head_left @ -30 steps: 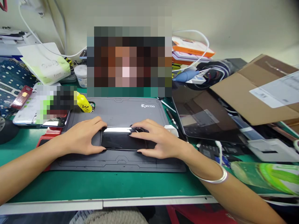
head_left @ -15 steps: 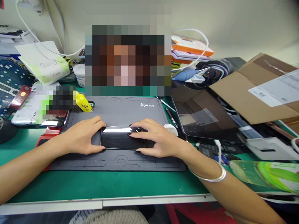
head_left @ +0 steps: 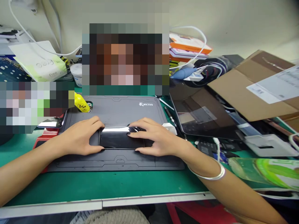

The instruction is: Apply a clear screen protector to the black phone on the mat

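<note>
A black smartphone (head_left: 121, 141) with a glossy face lies lengthwise on a grey work mat (head_left: 116, 113). Around its left end my left hand (head_left: 81, 137) is closed, thumb at the near edge and fingers at the far edge. My right hand (head_left: 155, 137) grips the right end, its thumb along the near edge and one finger resting on the shiny surface. Part of the phone's right end is hidden beneath that hand.
A yellow bottle (head_left: 81, 102) lies at the mat's upper left, near a red holder (head_left: 48, 133). On the right are a pen (head_left: 169, 114), a dark flat screen (head_left: 198, 115), a cardboard box (head_left: 252, 90) and a green-and-clear plastic package (head_left: 268, 171). Pixelated patches cover the back and left.
Both hands keep their hold on the phone, with no clear movement against the mat. The whole view has shifted slightly, and a larger pixelated patch covers the left side.
</note>
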